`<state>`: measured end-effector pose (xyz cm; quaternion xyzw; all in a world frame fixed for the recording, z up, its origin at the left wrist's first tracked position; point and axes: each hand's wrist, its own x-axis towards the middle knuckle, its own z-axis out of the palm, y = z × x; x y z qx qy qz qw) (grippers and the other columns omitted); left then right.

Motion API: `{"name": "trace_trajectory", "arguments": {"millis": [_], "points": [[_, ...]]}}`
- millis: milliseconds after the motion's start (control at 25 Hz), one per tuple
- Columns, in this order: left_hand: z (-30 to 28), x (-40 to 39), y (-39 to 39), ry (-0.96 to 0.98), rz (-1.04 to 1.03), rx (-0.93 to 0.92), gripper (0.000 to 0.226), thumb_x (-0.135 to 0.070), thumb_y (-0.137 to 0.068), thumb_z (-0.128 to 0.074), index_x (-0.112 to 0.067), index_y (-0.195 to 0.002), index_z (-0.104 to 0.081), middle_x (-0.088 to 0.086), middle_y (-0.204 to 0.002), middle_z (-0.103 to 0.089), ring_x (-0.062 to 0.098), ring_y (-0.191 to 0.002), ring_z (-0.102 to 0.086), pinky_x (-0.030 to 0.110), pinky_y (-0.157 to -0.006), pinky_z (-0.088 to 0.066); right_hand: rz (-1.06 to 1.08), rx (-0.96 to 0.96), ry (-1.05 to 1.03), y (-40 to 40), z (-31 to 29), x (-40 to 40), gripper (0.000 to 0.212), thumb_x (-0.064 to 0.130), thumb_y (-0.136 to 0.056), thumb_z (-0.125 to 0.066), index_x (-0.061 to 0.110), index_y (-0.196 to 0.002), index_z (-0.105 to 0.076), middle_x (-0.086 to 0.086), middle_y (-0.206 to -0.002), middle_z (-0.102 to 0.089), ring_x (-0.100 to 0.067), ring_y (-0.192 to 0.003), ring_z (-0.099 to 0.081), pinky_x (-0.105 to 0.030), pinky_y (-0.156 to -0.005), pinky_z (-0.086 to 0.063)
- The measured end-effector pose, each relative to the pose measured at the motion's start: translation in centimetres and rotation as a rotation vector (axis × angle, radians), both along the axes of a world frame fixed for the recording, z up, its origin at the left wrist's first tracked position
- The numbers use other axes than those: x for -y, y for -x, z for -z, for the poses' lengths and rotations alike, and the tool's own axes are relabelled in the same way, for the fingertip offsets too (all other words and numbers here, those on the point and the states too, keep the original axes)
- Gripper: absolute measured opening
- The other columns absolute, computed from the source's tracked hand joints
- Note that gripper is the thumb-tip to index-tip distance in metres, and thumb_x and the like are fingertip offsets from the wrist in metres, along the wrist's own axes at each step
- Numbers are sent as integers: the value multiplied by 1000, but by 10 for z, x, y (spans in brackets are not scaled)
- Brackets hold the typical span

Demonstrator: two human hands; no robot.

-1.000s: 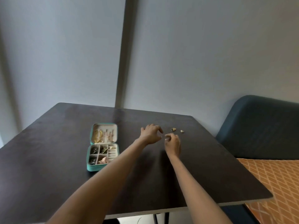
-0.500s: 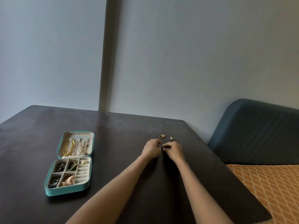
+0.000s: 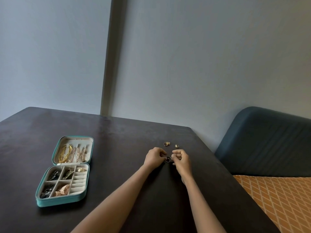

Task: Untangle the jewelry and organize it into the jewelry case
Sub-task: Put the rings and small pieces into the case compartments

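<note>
1. A plain grey wall [image 3: 202,64] with a vertical pilaster stands behind a dark brown matte tabletop [image 3: 117,132]; beyond the tabletop's right edge sits a dark blue upholstered seat back [image 3: 269,140] above an orange cushion with a diamond pattern [image 3: 277,199].
2. The tabletop's far right corner lies just beyond the hands, and its right edge runs close beside the right forearm; a wide bare stretch of tabletop separates the hands from the case on the left.
3. A teal zip jewelry case with a cream lining [image 3: 64,170] lies open near the left edge of the tabletop, its lid flat behind the base; gold chains hang in the lid, and the base compartments hold dark and rose-gold pieces.
4. The left hand [image 3: 154,158] and right hand [image 3: 180,159] meet near the right edge, fingers curled, together pinching small dark linked rings [image 3: 168,159] between them, just above the tabletop.
5. Two small gold rings [image 3: 167,143] and [image 3: 176,146] lie loose on the tabletop just beyond the hands, toward the far right corner, well apart from the case.
</note>
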<state>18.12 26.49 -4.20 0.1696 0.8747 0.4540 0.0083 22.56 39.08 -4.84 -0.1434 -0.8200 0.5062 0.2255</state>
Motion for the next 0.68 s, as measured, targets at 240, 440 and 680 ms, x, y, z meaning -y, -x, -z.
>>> {"name": "trace_trajectory", "arguments": {"millis": [240,440,680], "points": [[-1,0,-5,79,-9,-86,18,-16,-81,-63,-7,-96,-66,8,-104,-67,24,-103,-58,31,-81,-45,-61,59,-97,-5,-1,4,26,4,-80,-65,16,-103,-59,3,-91,-62,-7,-79,-60,-11,-68,-45],[1,10,-7,148,85,-205,21,-13,-84,-60,-13,-100,-73,10,-94,-64,23,-96,-59,26,-77,-42,-64,81,-175,1,0,9,23,-1,-81,-61,20,-89,-68,8,-80,-67,-4,-78,-63,-22,-78,-50],[4,9,-4,316,178,-333,22,-20,-92,-53,-9,-107,-65,12,-107,-53,28,-101,-54,35,-84,-43,11,59,-176,3,-1,13,19,2,-81,-61,17,-83,-72,5,-78,-70,-8,-77,-65,-23,-74,-50]]}}
